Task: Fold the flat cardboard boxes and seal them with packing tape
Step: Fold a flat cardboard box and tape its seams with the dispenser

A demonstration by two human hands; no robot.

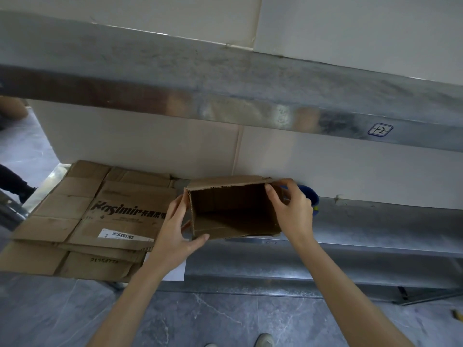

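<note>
**Box opened up, both hands on it**

Brown box [233,211] on its side on the metal shelf [375,226], open mouth facing me, dark inside, edges worn and creased. It lies just right of the stack of flat boxes [87,221]. My left hand [175,231] grips its lower left corner, thumb on the bottom edge. My right hand [293,209] pinches the upper right wall.

Bare forearms [130,296], grey shoes [264,339].
</note>
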